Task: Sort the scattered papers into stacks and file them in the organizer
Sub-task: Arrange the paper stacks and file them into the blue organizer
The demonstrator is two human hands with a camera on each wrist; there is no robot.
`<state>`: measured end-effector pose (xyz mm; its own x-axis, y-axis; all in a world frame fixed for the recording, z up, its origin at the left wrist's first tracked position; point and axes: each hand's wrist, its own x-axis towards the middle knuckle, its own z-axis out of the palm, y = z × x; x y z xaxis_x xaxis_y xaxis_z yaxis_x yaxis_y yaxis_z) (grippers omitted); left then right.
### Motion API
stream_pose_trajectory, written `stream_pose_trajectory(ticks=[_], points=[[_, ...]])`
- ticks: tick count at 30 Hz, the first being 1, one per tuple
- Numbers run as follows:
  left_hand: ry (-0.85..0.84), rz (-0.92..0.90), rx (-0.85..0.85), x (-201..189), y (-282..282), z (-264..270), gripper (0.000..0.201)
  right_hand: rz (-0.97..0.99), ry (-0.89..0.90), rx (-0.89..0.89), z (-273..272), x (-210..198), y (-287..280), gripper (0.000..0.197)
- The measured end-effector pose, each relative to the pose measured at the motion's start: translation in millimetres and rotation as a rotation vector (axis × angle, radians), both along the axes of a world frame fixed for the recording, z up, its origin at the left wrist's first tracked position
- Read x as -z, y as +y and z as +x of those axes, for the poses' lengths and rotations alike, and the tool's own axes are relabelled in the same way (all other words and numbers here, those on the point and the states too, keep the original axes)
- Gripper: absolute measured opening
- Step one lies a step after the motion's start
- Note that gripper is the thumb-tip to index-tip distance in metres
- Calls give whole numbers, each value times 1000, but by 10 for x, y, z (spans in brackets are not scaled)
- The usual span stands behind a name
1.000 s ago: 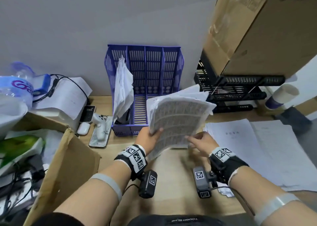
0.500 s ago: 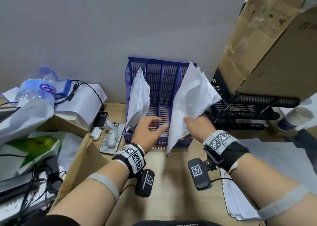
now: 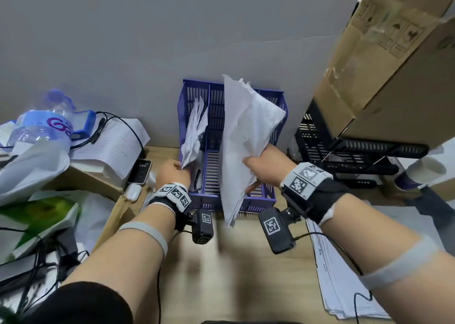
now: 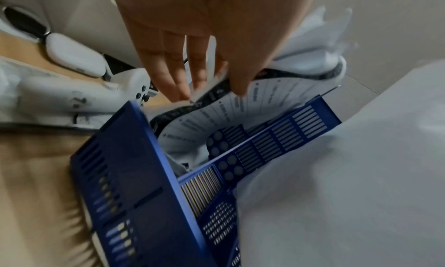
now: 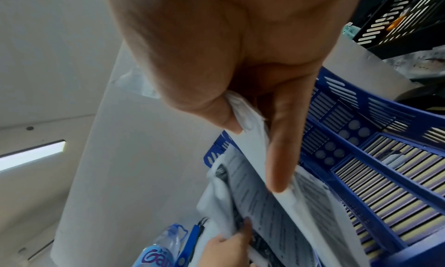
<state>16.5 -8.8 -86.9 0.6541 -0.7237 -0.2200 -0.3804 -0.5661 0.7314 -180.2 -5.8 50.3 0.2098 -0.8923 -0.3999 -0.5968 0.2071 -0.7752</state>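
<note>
A blue slotted organizer [image 3: 275, 195] stands against the wall. Its left slot holds a bent bundle of filed papers [image 3: 194, 129]. My left hand [image 3: 176, 172] pinches that bundle near its lower edge, thumb on the printed side [image 4: 240, 115] and fingers [image 4: 178, 88] behind it. My right hand [image 3: 256, 173] grips a thick stack of white papers [image 3: 246, 131] upright over the organizer's middle slots. In the right wrist view the thumb and forefinger [image 5: 281, 147] clamp the stack's edge [image 5: 250, 143], with the organizer [image 5: 361, 157] just below. The stack's bottom corner hangs in front of the organizer.
A large cardboard box [image 3: 394, 65] sits on black trays [image 3: 344, 156] at the right. More papers [image 3: 344, 286] lie on the desk at the right. On the left are a phone [image 3: 139, 171], an earbud case [image 3: 133, 192], a water bottle [image 3: 41, 131] and cables.
The right hand lifted the stack upright and carried it over the organizer. The left hand let go of the stack, reached left and took hold of the filed bundle.
</note>
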Motion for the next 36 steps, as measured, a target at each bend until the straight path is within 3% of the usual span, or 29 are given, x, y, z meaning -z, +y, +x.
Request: stream_pose_trajectory(ticks=[4, 12, 18, 24, 29, 32, 34, 35, 36], points=[[-71, -9, -17, -68, -19, 95, 26, -17, 35, -61, 168, -7, -127, 42], [57, -201, -96, -42, -97, 175, 43, -144, 9, 74, 360, 242, -311, 29], [39, -183, -109, -54, -43, 135, 45, -146, 64, 100, 453, 492, -408, 30], [28, -243, -113, -79, -68, 71, 46, -141, -102, 157, 538, 600, -473, 28], [120, -43, -45, -81, -40, 38, 49, -41, 231, -208, 560, 860, -476, 37], [119, 11, -23, 91, 3, 70, 48, 51, 181, -242, 473, 992, -446, 61], [178, 60, -120, 220, 86, 13, 80, 76, 100, -226, 379, 1055, -408, 50], [214, 103, -152, 275, 145, -45, 87, 97, 38, -212, 322, 1084, -376, 41], [229, 143, -164, 359, 189, -114, 82, 125, -20, -195, 259, 1100, -332, 35]])
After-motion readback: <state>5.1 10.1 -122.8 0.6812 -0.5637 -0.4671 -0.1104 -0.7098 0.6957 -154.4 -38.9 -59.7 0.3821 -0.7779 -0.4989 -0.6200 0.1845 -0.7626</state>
